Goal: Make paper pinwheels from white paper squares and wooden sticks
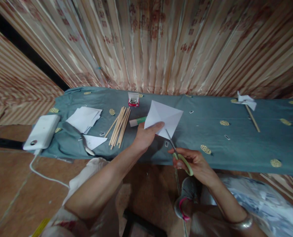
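Left grip: the bare left hand (145, 135) is closed on a white, four-cornered paper sheet (164, 113), thumb pressed flat on its upper face near the near edge. Right grip: the bare right hand (197, 161) is closed around the light-green handles of a pair of metal-bladed scissors (186, 164).

Sheet: held above the middle of a teal, pineapple-printed cloth-covered surface (245, 156), turned so one corner points far. Faint crease lines run towards its centre; face plain, outline straight-edged. Blade tips overlap the sheet at its near corner, right of the left thumb; cannot tell whether a slit is present there.

Left of sheet: green-and-white tube (137, 121) just beside it, then a bundle of slim pale wooden sticks (120, 128), then a stack of white paper sheets (83, 118). Far right: white paper pinwheel on a wooden stick (246, 99), lying well apart.
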A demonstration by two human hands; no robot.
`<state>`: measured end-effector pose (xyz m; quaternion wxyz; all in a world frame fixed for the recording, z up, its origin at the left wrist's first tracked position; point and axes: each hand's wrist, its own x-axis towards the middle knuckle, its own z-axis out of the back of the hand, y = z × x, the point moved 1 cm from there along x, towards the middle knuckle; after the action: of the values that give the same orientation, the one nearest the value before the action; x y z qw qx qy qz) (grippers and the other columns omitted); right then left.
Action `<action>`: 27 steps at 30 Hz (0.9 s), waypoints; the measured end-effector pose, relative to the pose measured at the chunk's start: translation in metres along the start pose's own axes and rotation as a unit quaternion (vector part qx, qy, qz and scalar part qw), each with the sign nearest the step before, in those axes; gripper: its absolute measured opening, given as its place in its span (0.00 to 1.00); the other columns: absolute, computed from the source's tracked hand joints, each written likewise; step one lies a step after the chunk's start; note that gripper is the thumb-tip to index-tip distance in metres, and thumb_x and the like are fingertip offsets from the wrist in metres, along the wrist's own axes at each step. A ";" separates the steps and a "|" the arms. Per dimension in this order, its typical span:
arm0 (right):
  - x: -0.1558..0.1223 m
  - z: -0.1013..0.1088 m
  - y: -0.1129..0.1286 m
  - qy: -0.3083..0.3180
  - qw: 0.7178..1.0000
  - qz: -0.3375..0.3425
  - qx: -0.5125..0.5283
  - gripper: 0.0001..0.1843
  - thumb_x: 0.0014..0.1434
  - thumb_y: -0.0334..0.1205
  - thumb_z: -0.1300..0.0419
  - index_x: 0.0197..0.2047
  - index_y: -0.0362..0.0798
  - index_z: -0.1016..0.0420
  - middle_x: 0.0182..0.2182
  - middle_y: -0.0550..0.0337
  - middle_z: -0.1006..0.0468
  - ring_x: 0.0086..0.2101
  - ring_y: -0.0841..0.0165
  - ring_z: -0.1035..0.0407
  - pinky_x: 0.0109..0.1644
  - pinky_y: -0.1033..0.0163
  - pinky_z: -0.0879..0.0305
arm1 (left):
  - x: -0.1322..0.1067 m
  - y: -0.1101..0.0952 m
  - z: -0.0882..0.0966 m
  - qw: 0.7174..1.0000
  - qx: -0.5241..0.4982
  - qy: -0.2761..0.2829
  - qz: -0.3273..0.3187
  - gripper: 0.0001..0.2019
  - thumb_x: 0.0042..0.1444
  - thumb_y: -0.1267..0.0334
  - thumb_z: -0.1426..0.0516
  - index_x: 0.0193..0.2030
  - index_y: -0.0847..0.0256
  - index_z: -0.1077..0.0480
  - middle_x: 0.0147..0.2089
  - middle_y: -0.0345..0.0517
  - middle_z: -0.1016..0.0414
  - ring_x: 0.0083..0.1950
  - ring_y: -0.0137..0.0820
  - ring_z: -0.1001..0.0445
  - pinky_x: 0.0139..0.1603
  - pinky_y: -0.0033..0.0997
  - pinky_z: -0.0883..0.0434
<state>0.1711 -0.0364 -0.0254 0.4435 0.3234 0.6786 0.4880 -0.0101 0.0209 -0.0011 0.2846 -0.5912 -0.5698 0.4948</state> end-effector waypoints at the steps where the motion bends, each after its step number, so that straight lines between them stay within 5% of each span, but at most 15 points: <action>1: 0.000 0.000 0.000 -0.003 1.000 -0.001 0.002 0.23 0.41 0.49 0.26 0.40 0.49 0.18 0.21 0.65 0.29 0.22 0.76 0.38 0.25 0.69 0.40 | 0.000 0.000 0.000 1.000 0.000 0.000 0.000 0.15 0.34 0.60 0.31 0.27 0.66 0.26 0.27 0.44 0.23 0.28 0.29 0.29 0.29 0.29 0.33; 27: 0.000 -0.006 0.008 -0.030 0.998 -0.038 0.050 0.22 0.34 0.46 0.23 0.36 0.50 0.17 0.18 0.67 0.27 0.20 0.77 0.36 0.25 0.70 0.37 | 0.001 -0.003 0.002 0.999 0.033 0.009 0.011 0.07 0.33 0.67 0.36 0.24 0.64 0.27 0.24 0.40 0.26 0.25 0.27 0.31 0.26 0.26 0.36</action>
<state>0.1653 -0.0363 -0.0167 0.4648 0.3338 0.7006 0.4263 -0.0130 0.0222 0.0002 0.3038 -0.5923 -0.5436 0.5113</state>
